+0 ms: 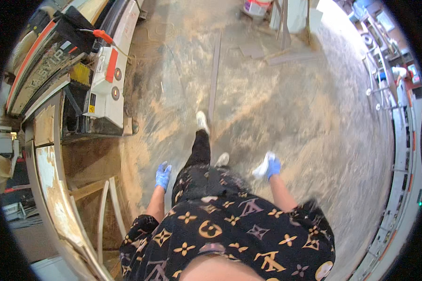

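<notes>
My left hand [163, 176], in a blue glove, hangs beside my left thigh. Its fingers are apart and slightly bent, with nothing in them. On the other side my right hand [274, 167], also in a blue glove, is closed on a white cloth-like piece [261, 170], which looks crumpled; the fingers partly hide it and its exact kind is unclear. Both hands are over the floor, away from the machines. My left shoe [202, 122] is forward in a stride, while the right shoe [223, 159] shows only in part behind it.
A large machine [103, 89] with round buttons and a red-tipped part stands at the left, above a worn wooden bench side [51, 178]. A long thin strip [215, 77] lies on the dusty floor [305, 107] ahead. Leaning panels [293, 18] and a bucket [257, 7] are at the far end; a long grey machine [401, 154] lines the right.
</notes>
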`<action>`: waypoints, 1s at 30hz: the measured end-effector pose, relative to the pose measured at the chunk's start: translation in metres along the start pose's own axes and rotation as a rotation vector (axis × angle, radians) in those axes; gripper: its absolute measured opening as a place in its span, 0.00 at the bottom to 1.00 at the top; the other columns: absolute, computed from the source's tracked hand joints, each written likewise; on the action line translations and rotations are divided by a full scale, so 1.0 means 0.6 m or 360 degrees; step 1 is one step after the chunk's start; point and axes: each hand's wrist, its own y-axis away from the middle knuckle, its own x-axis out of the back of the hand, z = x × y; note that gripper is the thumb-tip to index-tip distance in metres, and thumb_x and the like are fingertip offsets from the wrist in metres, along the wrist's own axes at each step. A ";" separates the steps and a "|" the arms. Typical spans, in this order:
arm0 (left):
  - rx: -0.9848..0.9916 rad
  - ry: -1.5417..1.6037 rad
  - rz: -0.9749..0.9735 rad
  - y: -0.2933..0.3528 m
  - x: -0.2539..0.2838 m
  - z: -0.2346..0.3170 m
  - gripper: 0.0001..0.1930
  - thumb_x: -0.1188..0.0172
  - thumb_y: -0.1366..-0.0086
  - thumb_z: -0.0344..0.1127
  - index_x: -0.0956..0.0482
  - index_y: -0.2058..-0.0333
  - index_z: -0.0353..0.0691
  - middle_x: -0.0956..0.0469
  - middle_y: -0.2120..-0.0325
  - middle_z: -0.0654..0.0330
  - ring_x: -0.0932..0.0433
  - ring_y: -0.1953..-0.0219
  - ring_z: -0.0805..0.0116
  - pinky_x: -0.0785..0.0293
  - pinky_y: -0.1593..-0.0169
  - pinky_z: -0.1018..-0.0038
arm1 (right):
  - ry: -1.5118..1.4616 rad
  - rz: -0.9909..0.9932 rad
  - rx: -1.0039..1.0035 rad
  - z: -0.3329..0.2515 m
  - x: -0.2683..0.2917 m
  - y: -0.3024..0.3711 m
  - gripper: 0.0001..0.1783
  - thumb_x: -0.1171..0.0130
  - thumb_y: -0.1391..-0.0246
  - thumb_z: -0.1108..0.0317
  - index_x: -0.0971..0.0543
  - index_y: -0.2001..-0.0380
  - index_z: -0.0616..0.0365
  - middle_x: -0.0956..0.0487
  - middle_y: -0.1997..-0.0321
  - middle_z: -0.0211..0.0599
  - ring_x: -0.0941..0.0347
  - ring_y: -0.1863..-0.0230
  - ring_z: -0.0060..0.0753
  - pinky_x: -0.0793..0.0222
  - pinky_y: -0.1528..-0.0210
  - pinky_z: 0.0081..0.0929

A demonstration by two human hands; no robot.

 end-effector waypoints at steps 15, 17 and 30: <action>-0.0237 -0.0236 -0.0277 -0.168 -0.138 0.108 0.22 0.44 0.42 0.44 0.32 0.51 0.40 0.26 0.57 0.51 0.28 0.54 0.59 0.34 0.51 0.70 | -0.0773 0.0047 -0.0386 -0.071 0.050 0.051 0.11 0.42 0.50 0.67 0.26 0.63 0.59 0.26 0.68 0.29 0.32 0.70 0.24 0.34 0.68 0.23; -0.0286 -0.0299 -0.0273 -0.197 -0.140 0.110 0.22 0.43 0.42 0.44 0.31 0.52 0.39 0.27 0.56 0.49 0.29 0.52 0.55 0.35 0.49 0.68 | -0.0791 -0.0022 -0.0294 -0.106 0.009 0.017 0.11 0.42 0.50 0.68 0.26 0.64 0.60 0.26 0.68 0.29 0.32 0.71 0.24 0.34 0.69 0.23; 0.0059 -0.0177 -0.0298 -0.432 -0.041 0.214 0.20 0.42 0.43 0.43 0.31 0.53 0.44 0.25 0.63 0.57 0.27 0.68 0.68 0.31 0.67 0.70 | -0.0657 -0.0320 0.0053 -0.490 -0.260 -0.201 0.11 0.45 0.50 0.70 0.25 0.62 0.61 0.24 0.67 0.30 0.30 0.68 0.23 0.32 0.65 0.22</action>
